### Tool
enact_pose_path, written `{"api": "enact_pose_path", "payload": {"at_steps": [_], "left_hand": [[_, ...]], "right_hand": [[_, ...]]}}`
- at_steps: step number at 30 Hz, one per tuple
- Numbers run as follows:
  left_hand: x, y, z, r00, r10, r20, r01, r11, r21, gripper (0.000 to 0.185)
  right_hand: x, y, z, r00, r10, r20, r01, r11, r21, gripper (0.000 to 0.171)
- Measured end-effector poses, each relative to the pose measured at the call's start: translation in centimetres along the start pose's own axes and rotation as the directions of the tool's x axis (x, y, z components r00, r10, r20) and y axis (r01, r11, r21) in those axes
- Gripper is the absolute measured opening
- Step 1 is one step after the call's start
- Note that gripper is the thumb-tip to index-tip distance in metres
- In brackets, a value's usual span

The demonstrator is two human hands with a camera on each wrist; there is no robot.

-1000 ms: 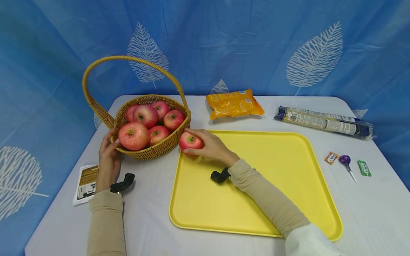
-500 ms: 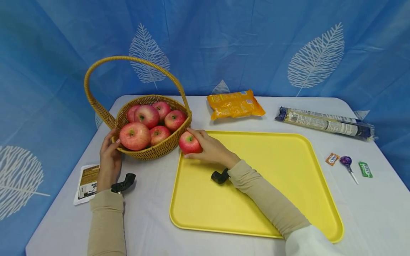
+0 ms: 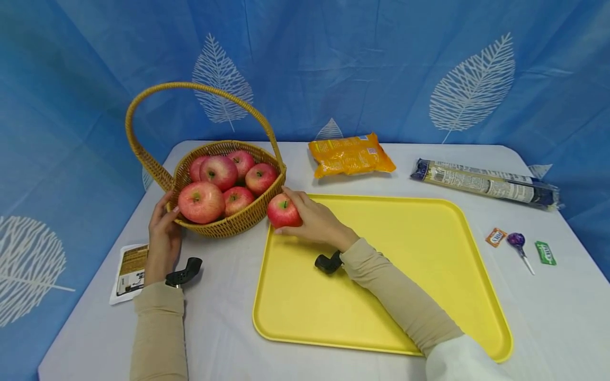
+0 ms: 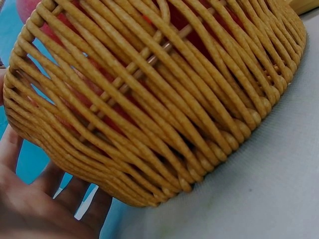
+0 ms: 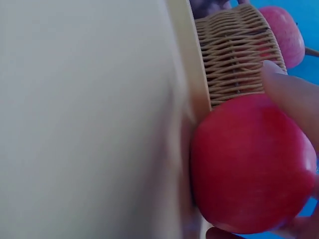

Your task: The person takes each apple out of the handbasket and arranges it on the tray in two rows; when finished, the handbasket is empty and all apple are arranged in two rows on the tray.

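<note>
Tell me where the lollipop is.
In the head view, the purple lollipop lies on the table right of the yellow tray, between an orange sachet and a green one.

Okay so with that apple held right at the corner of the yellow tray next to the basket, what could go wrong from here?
The apple in the right hand sits at the yellow tray corner, over its raised rim; if released there it might roll off onto the table. It is also close to the basket, which the left hand only touches at one side, so a knock could shift it and disturb the heaped apples.
</note>
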State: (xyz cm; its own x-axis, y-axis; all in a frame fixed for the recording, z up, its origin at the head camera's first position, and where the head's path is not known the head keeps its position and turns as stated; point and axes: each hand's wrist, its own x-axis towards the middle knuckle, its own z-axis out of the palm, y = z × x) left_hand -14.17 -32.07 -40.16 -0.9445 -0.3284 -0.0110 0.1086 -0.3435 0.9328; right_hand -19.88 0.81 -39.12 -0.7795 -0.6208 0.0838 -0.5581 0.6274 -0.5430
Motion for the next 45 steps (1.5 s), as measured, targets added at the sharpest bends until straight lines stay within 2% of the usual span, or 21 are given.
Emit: {"api": "enact_pose_path", "payload": {"at_steps": [9, 13, 19, 24, 31, 39, 45], "left_hand": [[0.0, -0.1, 0.1, 1.000, 0.009, -0.013, -0.010, 1.000, -0.014, 0.045], [-0.1, 0.0, 0.1, 1.000, 0.006, -0.010, -0.006, 1.000, -0.013, 0.046], [0.0, 0.1, 0.1, 1.000, 0.011, -0.008, -0.011, 1.000, -0.015, 0.047], [0.0, 0.1, 0.1, 1.000, 0.006, -0.002, -0.006, 1.000, -0.015, 0.047], [0.0, 0.0, 0.1, 1.000, 0.007, -0.018, -0.008, 1.000, -0.013, 0.047], [0.0, 0.1, 0.3, 1.000, 0.003, -0.017, -0.003, 1.000, 0.002, 0.048], [0.0, 0.2, 0.3, 1.000, 0.002, -0.011, -0.002, 1.000, -0.002, 0.048]], "right_hand": [[-0.1, -0.2, -1.4, 0.999, -0.003, -0.033, 0.004, 0.999, 0.033, 0.092], [-0.1, -0.5, -2.0, 0.997, -0.032, -0.071, 0.034, 0.999, 0.024, 0.090], [-0.1, -1.0, -2.4, 0.990, -0.084, -0.116, 0.092, 0.993, 0.067, 0.082], [0.1, -1.8, -2.3, 0.971, -0.150, -0.185, 0.167, 0.983, 0.079, 0.074], [0.9, -3.3, -1.6, 0.928, -0.246, -0.278, 0.285, 0.953, 0.108, 0.063], [1.7, -5.4, -0.6, 0.926, -0.293, -0.239, 0.315, 0.947, 0.060, 0.063], [2.3, -7.1, 0.2, 0.936, -0.306, -0.174, 0.315, 0.949, 0.026, 0.061]]}}
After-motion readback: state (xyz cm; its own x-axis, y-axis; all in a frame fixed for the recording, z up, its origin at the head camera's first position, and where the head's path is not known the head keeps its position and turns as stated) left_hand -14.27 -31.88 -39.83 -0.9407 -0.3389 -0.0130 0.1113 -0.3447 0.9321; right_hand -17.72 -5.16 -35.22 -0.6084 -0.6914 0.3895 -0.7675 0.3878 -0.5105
